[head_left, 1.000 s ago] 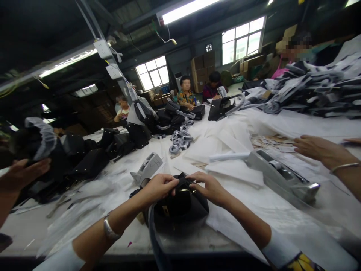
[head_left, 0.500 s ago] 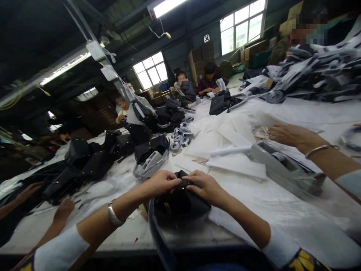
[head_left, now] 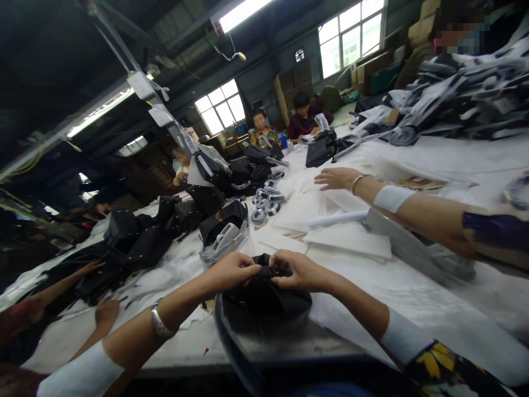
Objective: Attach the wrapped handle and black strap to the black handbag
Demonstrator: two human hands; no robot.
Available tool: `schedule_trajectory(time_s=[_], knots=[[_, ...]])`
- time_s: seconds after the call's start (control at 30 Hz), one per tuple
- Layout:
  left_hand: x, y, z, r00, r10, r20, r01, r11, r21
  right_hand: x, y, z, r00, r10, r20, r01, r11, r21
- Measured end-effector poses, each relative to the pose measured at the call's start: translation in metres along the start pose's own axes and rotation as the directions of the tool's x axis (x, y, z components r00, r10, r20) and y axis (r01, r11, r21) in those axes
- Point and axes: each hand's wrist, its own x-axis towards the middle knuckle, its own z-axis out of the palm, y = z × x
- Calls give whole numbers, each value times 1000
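A black handbag (head_left: 268,303) sits at the table's near edge in front of me, its strap (head_left: 233,353) hanging down over the edge on the left. On the left side of its top, my left hand (head_left: 235,270) pinches the black material between thumb and fingers. My right hand (head_left: 295,270) is closed at the bag's top on the right, thumb and fingertips bent in at the upper edge. Both hands are close together, a small gap between them. The small part under my fingertips is too dark to make out.
A co-worker's arm (head_left: 384,196) reaches over white paper sheets (head_left: 351,242) at right, across a grey tape dispenser (head_left: 421,242). Wrapped coiled straps (head_left: 266,201) and black bags (head_left: 144,242) lie beyond. Other hands (head_left: 107,311) work at left. Wrapped straps (head_left: 458,99) are heaped far right.
My right hand has drawn its fingers in and shifted slightly at the bag's top. The co-worker's arm at right has reached left over the paper. Hands at far left have moved.
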Motion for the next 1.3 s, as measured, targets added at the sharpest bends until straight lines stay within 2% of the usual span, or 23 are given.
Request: schedule_trajectory(time_s=[0.17,0.33,0.53,0.7,0.87,0.93,1.03,1.1,1.23,1.3], knots=[[-6,9,4,1000,-1,-6,1,998,64,-10,-3,10,997,-4,-77,-2,997,-72],[-10,21,3,1000,-19,-8,20,973,229,-16,-5,22,992,-13,-125,-4,990,-140],[-6,41,-3,1000,-13,7,9,910,414,-17,-6,33,987,-24,-156,8,995,-99],[-6,56,-5,986,-152,73,114,919,378,-19,-7,35,982,-59,-178,47,996,-73],[-2,57,2,968,-231,97,193,933,302,-21,-7,42,965,-57,-255,49,998,-41],[2,57,7,978,-197,72,162,927,338,-21,-5,46,960,-56,-276,44,998,-50],[6,55,11,999,-50,19,35,883,468,-22,-2,47,948,-66,-311,52,997,-52],[4,51,10,1000,-2,28,-13,863,505,-23,0,45,941,-76,-330,62,997,-51],[-1,41,9,997,-46,60,19,920,391,-25,0,43,939,-96,-329,88,995,-39],[-1,39,13,999,-13,51,-7,930,368,-24,0,45,945,-108,-308,104,994,-29]])
